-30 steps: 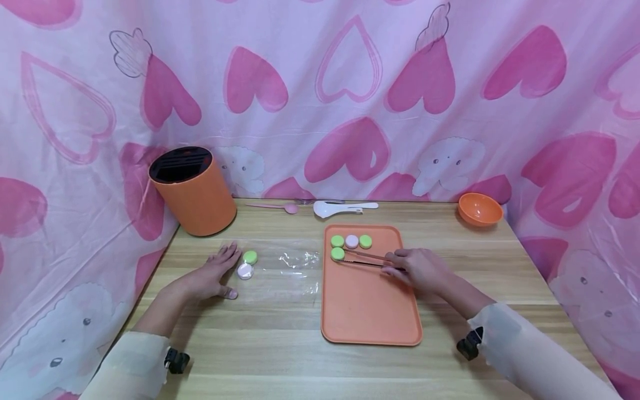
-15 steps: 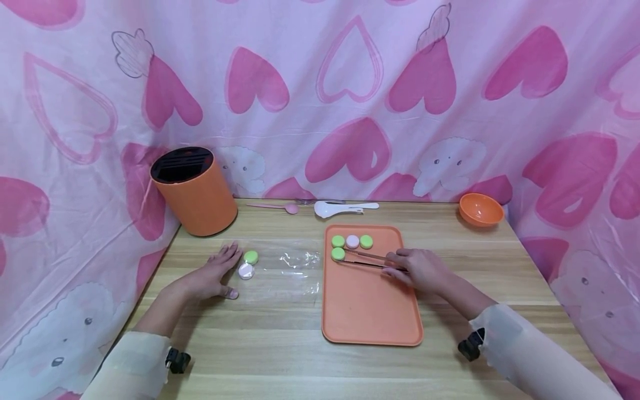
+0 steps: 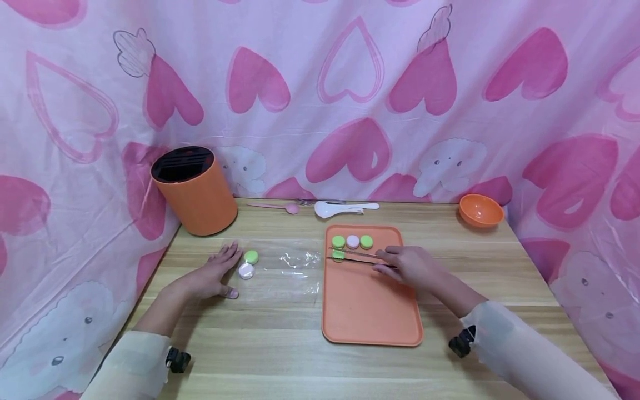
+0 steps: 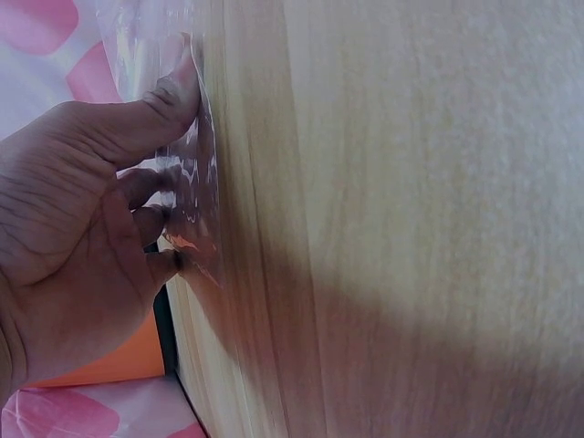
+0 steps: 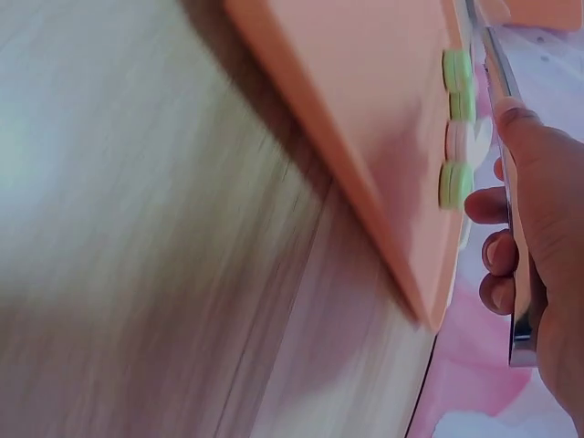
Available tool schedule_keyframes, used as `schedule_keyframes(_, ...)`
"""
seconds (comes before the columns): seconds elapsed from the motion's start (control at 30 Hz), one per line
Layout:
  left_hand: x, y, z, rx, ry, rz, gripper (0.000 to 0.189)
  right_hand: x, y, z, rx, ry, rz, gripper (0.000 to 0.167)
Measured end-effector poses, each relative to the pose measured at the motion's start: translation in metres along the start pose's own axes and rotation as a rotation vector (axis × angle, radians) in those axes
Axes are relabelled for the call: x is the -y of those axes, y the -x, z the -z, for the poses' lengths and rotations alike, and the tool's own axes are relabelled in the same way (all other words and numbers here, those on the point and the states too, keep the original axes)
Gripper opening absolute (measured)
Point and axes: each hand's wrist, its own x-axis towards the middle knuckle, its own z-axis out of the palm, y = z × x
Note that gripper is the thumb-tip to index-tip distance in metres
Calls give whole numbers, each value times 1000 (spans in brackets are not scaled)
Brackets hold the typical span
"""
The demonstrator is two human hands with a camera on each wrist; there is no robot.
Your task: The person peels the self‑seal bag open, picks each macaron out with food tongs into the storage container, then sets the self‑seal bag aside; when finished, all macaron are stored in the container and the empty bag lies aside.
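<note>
The right hand (image 3: 412, 265) grips a pair of metal tongs (image 3: 357, 256), fingers curled round the handle end, and reaches over the orange tray (image 3: 370, 311). The tong tips lie at a green disc (image 3: 338, 255) near the tray's far left corner; whether they actually pinch it cannot be told. Just beyond it, a row of three more discs (image 3: 352, 241), green, pink and green, sits along the tray's far edge.

The left hand (image 3: 212, 276) lies flat on the table (image 3: 270, 344), fingers straight and spread, pressing down the near left end of a clear plastic sheet (image 3: 295, 269); the left wrist view shows the thumb (image 4: 146, 123) on the film. Just beside its fingertips, on the sheet, sit a green disc (image 3: 251, 256) and a pink one (image 3: 245, 270), touching each other.

At the back stand an orange cylinder (image 3: 196, 191), spoons (image 3: 340, 208) and an orange bowl (image 3: 480, 210).
</note>
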Motion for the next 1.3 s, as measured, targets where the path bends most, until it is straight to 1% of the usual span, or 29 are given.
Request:
schedule_keyframes(0.13, 0, 0, 0, 4, 6, 1, 116, 8, -14, -7, -19, -8, 53, 28)
schedule_keyframes(0.37, 0, -1, 0, 7, 7, 5, 117, 18, -37, -18, 13, 3, 102, 20)
schedule_keyframes(0.6, 2, -1, 0, 9, -1, 8, 117, 31, -58, -26, -5, 28, 162, 13)
schedule_keyframes(0.67, 2, -1, 0, 9, 1, 8, 117, 34, -63, -28, 17, 37, 165, 15)
schedule_keyframes(0.77, 2, -1, 0, 10, -1, 11, 117, 40, -72, -32, 75, 47, 148, 15)
schedule_keyframes(0.9, 1, -1, 0, 9, -7, 13, 116, 49, -83, -36, 116, 27, 110, 17)
schedule_keyframes(1.03, 1, -1, 1, 4, -13, 4, 115, 58, -93, -41, 119, -14, 111, 19)
schedule_keyframes(1.13, 1, -1, 1, 2, -18, -3, 115, 64, -101, -47, 104, -28, 122, 22)
schedule_keyframes(1.3, 2, -1, 1, 2, -16, 3, 114, 74, -113, -53, 92, -7, 138, 28)
